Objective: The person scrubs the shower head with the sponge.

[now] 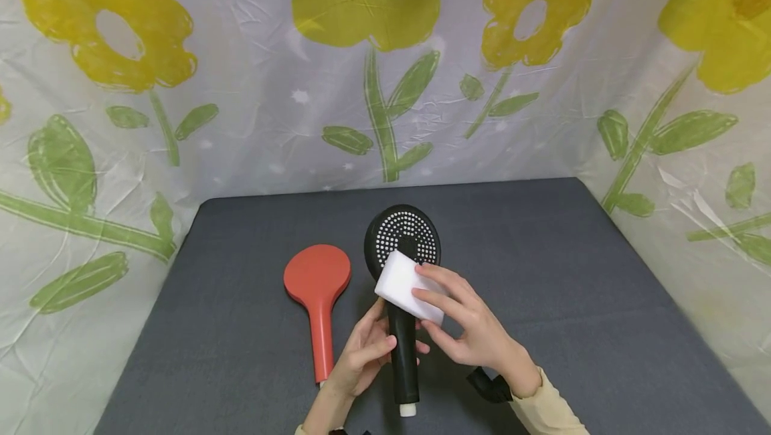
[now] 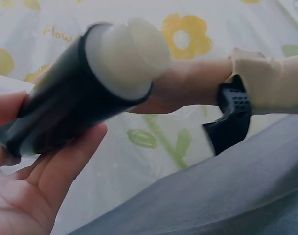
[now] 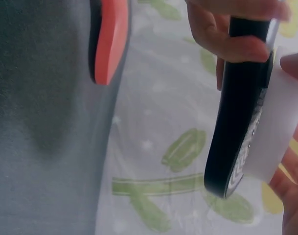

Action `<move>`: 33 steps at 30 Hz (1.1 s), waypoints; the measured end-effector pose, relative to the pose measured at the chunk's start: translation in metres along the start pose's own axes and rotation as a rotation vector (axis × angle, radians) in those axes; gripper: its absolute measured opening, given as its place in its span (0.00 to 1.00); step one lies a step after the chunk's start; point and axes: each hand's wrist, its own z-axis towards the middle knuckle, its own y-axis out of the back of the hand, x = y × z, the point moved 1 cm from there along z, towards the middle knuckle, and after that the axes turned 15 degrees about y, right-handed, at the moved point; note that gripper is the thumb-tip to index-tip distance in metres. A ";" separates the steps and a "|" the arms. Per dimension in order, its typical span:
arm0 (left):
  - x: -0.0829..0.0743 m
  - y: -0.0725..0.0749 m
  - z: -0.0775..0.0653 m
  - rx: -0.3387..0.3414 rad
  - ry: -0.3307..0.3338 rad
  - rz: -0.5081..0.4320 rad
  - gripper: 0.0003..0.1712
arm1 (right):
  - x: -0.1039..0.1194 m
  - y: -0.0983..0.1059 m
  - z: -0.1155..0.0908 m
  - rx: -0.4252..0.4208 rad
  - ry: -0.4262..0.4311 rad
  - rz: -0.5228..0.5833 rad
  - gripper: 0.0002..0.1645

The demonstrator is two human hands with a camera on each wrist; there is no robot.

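Observation:
A black shower head (image 1: 405,348) with a perforated round face is gripped by its handle in my left hand (image 1: 367,351). Its white threaded end (image 2: 134,54) points toward the camera in the left wrist view. My right hand (image 1: 476,324) holds a white sponge block (image 1: 400,281) between thumb and fingers, over the lower part of the spray face. Seen from the right wrist, the sponge (image 3: 276,122) lies along the dotted face of the shower head (image 3: 241,103). Part of the face is hidden behind the sponge.
To the left, an orange shower head (image 1: 318,274) lies face down on the dark grey table (image 1: 542,254). A pale curtain (image 1: 241,87) with yellow flowers hangs behind and beside the table. A black strap (image 1: 489,385) circles the right wrist.

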 end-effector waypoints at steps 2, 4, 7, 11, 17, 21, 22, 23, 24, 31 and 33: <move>0.002 0.000 0.000 0.023 0.021 -0.023 0.37 | -0.006 -0.001 -0.002 -0.007 0.003 -0.021 0.20; 0.005 -0.001 0.001 0.050 0.040 -0.041 0.37 | -0.012 0.000 -0.001 -0.028 -0.007 -0.049 0.20; 0.007 -0.003 0.002 0.078 0.066 -0.060 0.38 | -0.017 0.004 0.005 -0.072 -0.047 -0.088 0.20; 0.008 -0.005 0.002 0.092 0.078 -0.074 0.38 | -0.012 0.009 0.017 -0.117 -0.157 -0.102 0.20; 0.009 -0.004 0.001 0.081 0.076 -0.078 0.38 | -0.002 0.006 0.019 -0.091 -0.122 -0.075 0.19; 0.009 -0.002 0.000 0.062 0.063 -0.070 0.38 | -0.002 0.000 0.008 -0.049 -0.004 -0.031 0.19; 0.009 -0.001 0.000 0.061 0.065 -0.069 0.37 | -0.003 -0.001 0.005 -0.038 0.019 -0.029 0.19; 0.009 -0.001 0.000 0.062 0.067 -0.069 0.37 | -0.004 -0.002 0.004 -0.033 0.038 -0.033 0.19; 0.009 -0.001 0.000 0.069 0.068 -0.063 0.37 | -0.006 -0.003 0.004 -0.031 0.045 -0.038 0.19; 0.012 -0.006 0.002 0.103 0.088 -0.047 0.40 | -0.018 0.007 0.018 -0.120 -0.147 -0.160 0.21; 0.013 -0.006 0.002 0.102 0.080 -0.048 0.40 | -0.019 0.014 0.023 -0.158 -0.217 -0.193 0.22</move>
